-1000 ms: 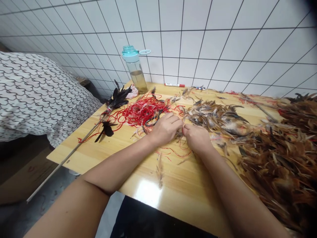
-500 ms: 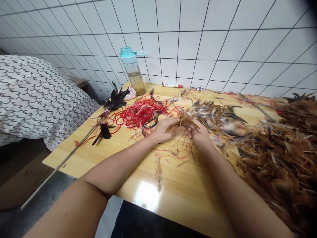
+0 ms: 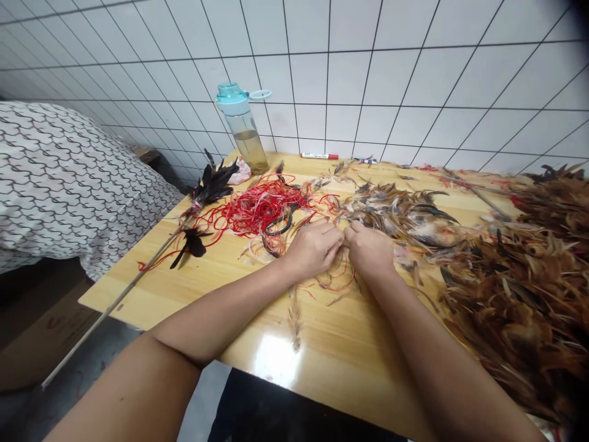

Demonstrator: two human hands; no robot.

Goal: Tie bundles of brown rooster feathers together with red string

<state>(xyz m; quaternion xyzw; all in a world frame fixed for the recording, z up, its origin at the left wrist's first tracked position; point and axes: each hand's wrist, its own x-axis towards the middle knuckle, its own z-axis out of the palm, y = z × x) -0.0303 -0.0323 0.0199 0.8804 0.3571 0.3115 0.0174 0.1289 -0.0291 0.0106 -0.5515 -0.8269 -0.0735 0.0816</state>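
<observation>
My left hand and my right hand are closed close together over the wooden table, knuckles up. Between and behind the fingers the brown feathers they grip are mostly hidden; a few tips show past the left hand. Thin red string hangs and loops below the hands onto the wood. To the left of my left hand lie black-handled scissors, partly under a heap of red string. Loose mottled feathers spread just beyond my right hand.
A big pile of brown feathers covers the right side. At left, a stick with black feathers juts over the edge. A water bottle and a red-capped marker stand and lie by the tiled wall. Patterned cloth hangs at left.
The tuft of brown feathers that fanned out above my hands has dropped mostly out of sight. Both hands have turned knuckles up and closed nearer each other.
</observation>
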